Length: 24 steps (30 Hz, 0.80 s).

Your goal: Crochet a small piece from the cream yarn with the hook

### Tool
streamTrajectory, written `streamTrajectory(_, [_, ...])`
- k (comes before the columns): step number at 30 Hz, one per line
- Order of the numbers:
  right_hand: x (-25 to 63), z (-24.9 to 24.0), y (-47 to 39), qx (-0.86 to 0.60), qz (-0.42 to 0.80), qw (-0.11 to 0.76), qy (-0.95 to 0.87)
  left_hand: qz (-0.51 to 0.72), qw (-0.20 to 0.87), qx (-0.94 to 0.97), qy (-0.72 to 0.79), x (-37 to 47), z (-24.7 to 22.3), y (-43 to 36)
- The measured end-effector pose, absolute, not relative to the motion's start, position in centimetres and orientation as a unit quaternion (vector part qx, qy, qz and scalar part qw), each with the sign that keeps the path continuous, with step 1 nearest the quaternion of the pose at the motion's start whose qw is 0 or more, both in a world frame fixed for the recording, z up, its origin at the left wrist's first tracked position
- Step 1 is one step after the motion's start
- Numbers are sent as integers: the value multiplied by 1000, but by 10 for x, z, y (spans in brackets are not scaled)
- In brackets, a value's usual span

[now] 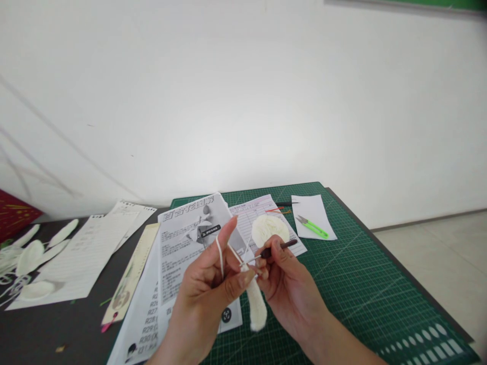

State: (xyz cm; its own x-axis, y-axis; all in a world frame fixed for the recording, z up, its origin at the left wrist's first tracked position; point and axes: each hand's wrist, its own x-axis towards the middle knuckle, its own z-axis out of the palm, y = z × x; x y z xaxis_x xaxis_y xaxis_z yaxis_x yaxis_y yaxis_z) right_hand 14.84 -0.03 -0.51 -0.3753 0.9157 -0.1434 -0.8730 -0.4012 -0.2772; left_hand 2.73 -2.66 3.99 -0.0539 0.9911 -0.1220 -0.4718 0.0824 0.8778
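Crochet strip (257, 307), white, narrow, blunt-ended, left hand (207, 286) pinching its top, right hand (289, 284) pinching dark-handled hook (266, 252)

We see green-handled snips (316, 229) lying mostly on a plain white sheet (312, 206) at the right. To the left, we find lined paper (85, 248) beside a long, pale decorated strip (133, 266) with a pink tip, and a dark red object (17, 215) against the white wall (236, 101).
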Motion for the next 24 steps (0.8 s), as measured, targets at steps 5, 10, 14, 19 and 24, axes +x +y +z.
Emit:
streamTrajectory(5, [146,-7,0,-117,848,516,-37,605,626,294,395,29,42,-27])
streamTrajectory(10, [145,-9,-2,-102,853,511,-7,596,643,288,385,29,42,-27])
streamTrajectory(14, [145,-11,-2,-100,854,510,-3,591,656,286,373,29,41,-28])
streamTrajectory(19, [147,-10,-3,-98,857,506,-9,595,646,275,392,31,44,-31])
streamTrajectory(24, [146,-7,-2,-107,859,500,-13,584,657,263,397,30,45,-32])
